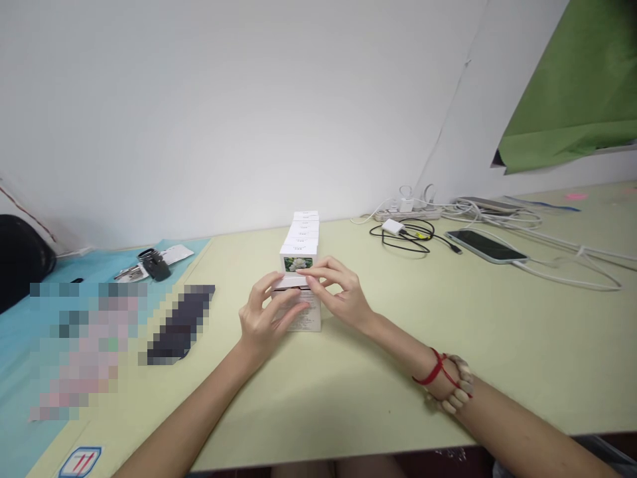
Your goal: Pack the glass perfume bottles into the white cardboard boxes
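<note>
A small white box (308, 318) with fine print on its front stands at the near end of a row of white boxes (298, 250). A white flap (292, 281) shows along its top, with a dark gap under it. My left hand (263, 315) is closed around the left side of this box, fingers on its top edge and front. At the top right corner, my right hand (343, 292) pinches the flap area between thumb and fingers. The box just behind shows a picture of a white flower on green leaves.
To the right lie a phone (488, 246) on a white cable, a black cable with a white adapter (393, 227) and a power strip (408, 214). At left, a black strap-like coil (154, 264) lies on a blue sheet (199, 247), near blurred-out items. A wall rises behind.
</note>
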The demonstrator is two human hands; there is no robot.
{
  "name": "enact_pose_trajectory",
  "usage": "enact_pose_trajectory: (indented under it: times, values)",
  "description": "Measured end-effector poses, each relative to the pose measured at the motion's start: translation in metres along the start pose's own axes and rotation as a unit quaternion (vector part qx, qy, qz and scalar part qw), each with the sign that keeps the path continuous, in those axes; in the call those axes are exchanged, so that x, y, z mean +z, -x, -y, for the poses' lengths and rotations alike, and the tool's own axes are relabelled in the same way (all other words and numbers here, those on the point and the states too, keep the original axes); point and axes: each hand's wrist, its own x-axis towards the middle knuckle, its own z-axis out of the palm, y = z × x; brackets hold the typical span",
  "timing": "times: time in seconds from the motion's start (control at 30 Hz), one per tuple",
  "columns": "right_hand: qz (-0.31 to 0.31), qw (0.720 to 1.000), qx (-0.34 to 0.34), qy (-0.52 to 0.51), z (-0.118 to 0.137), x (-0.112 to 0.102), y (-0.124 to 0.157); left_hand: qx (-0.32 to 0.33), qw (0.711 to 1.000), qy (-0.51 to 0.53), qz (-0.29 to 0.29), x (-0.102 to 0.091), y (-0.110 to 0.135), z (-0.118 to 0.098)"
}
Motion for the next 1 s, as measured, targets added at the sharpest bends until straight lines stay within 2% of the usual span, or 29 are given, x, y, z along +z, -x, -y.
enact_pose_trajectory:
  times: [0.1, 0.23, 0.33, 0.43, 0.67, 1.0]
  values:
    - [-0.006, 1.000, 0.007, -0.005, 0.0015, 0.0000, -0.0002, -0.019, 1.000, -0.009, 0.015, -0.0011, -0.0019, -0.0021]
    - [0.008, 1.000, -0.010, -0.003, 0.0017, 0.0006, 0.0010, -0.057, 0.994, -0.020, 0.086, -0.0017, -0.0021, -0.0044]
    - [0.032, 0.998, -0.045, -0.007, -0.0007, 0.0008, 0.0024, -0.045, 0.992, -0.025, 0.118, -0.0010, -0.0009, -0.0039]
    - [0.050, 0.997, -0.057, -0.011, -0.0034, 0.0005, 0.0031, -0.026, 0.994, -0.040, 0.099, 0.0000, 0.0006, -0.0021]
    - [0.061, 0.997, -0.045, -0.019, -0.0025, -0.0009, 0.0024, 0.003, 0.997, -0.078, -0.003, 0.0013, 0.0007, -0.0001]
    - [0.064, 0.990, -0.122, 0.001, -0.0062, -0.0042, 0.0002, -0.010, 0.998, -0.064, -0.020, 0.0011, -0.0001, -0.0016]
